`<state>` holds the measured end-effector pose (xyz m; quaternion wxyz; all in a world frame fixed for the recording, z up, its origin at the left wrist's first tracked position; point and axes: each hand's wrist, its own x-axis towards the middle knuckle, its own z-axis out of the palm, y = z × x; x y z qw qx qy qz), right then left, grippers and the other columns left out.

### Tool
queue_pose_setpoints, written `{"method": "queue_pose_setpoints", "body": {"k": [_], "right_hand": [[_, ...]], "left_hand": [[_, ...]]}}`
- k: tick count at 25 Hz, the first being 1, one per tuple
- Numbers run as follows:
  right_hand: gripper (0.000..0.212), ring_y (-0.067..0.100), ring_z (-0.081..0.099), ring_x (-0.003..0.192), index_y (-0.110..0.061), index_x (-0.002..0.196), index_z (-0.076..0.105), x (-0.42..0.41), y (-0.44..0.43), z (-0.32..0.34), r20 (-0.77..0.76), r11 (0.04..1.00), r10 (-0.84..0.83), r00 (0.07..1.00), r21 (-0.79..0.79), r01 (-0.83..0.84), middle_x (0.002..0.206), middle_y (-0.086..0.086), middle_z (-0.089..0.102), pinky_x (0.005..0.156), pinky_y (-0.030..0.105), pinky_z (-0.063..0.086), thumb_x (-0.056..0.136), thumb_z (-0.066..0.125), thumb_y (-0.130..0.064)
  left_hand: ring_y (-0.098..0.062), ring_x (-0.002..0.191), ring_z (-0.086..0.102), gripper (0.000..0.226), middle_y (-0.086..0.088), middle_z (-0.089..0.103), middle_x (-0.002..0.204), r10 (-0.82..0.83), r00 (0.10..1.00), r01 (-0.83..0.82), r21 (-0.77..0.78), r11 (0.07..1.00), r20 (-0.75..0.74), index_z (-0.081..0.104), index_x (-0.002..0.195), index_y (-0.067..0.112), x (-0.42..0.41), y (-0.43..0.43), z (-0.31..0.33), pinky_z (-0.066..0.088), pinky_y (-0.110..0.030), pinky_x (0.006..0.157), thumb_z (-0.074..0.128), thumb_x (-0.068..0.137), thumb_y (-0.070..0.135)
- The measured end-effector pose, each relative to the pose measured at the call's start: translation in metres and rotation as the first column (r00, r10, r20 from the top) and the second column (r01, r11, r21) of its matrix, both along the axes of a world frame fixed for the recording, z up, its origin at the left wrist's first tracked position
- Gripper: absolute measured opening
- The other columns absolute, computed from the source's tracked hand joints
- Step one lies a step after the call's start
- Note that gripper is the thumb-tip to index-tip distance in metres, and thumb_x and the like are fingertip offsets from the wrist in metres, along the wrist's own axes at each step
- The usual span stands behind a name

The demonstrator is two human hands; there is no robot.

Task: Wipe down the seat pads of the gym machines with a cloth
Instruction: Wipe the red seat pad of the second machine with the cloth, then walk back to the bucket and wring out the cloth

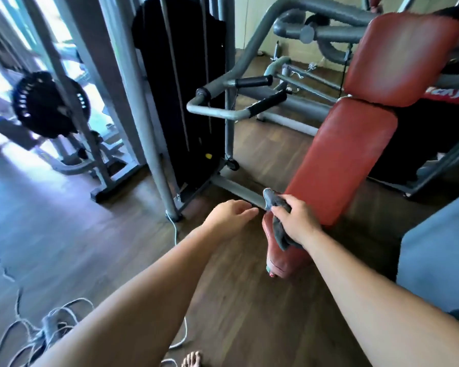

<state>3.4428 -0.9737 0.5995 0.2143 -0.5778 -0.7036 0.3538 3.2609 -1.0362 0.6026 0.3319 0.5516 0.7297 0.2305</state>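
The right hand is clenched around a dark grey cloth, which bunches out above the knuckles and hangs down below the palm. The cloth lies against the low front end of a red seat pad, a narrow padded piece whose worn tip points toward the floor. Just above it a long red back pad slopes upward, and a second red pad sits higher still, tilted back against the grey tubular frame.

The left hand holds nothing; its fingers are loosely spread and slightly curled, hovering just beside the cloth without touching it. The two hands are near each other but apart.

To the left of the pads stand a black weight stack and grey handles with black foam grips. White cord lies tangled on the wooden floor at lower left, and bare toes show at the bottom edge. The view is somewhat blurred throughout.
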Motion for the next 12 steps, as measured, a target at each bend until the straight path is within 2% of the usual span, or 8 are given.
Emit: {"method": "queue_pose_setpoints", "body": {"k": [2, 5, 9, 12], "right_hand": [[0.043, 0.023, 0.068, 0.102, -0.030, 0.118, 0.067, -0.024, -0.001, 0.004, 0.045, 0.992, 0.122, 0.992, 0.022, -0.123, 0.107, -0.002, 0.075, 0.094, 0.037, 0.052, 0.079, 0.060, -0.046], [0.030, 0.017, 0.065, 0.097, -0.032, 0.116, 0.068, -0.084, -0.022, 0.012, 0.081, 0.934, 0.356, 0.931, 0.009, -0.358, 0.096, -0.009, 0.070, 0.086, 0.026, 0.046, 0.086, 0.065, -0.034], [0.029, 0.011, 0.063, 0.094, -0.033, 0.116, 0.068, -0.185, -0.076, 0.023, 0.116, 0.791, 0.600, 0.792, 0.061, -0.609, 0.097, -0.010, 0.071, 0.079, 0.021, 0.041, 0.087, 0.067, -0.032], [0.036, 0.022, 0.066, 0.107, -0.035, 0.120, 0.066, -0.269, -0.131, 0.030, 0.159, 0.654, 0.732, 0.662, 0.106, -0.749, 0.112, -0.003, 0.075, 0.090, 0.029, 0.049, 0.085, 0.066, -0.034]], "left_hand": [[-0.021, 0.115, 0.066, 0.045, 0.001, 0.072, 0.122, 0.011, 0.982, -0.009, 0.008, 1.000, -0.190, 0.070, 0.127, 0.025, -0.030, -0.018, -0.001, 0.053, -0.036, 0.098, 0.061, 0.093, 0.053], [-0.024, 0.114, 0.064, 0.038, 0.001, 0.070, 0.116, 0.102, 0.935, -0.119, -0.030, 0.992, -0.340, 0.072, 0.119, 0.030, -0.088, -0.073, 0.003, 0.054, -0.038, 0.095, 0.061, 0.090, 0.052], [-0.026, 0.122, 0.056, 0.044, 0.000, 0.065, 0.125, 0.246, 0.869, -0.301, -0.065, 0.951, -0.429, 0.066, 0.129, 0.034, -0.162, -0.171, 0.005, 0.052, -0.042, 0.100, 0.062, 0.090, 0.056], [-0.028, 0.128, 0.054, 0.048, 0.000, 0.063, 0.134, 0.362, 0.798, -0.449, -0.074, 0.890, -0.482, 0.063, 0.135, 0.031, -0.219, -0.250, 0.005, 0.049, -0.042, 0.104, 0.063, 0.093, 0.054]]}}
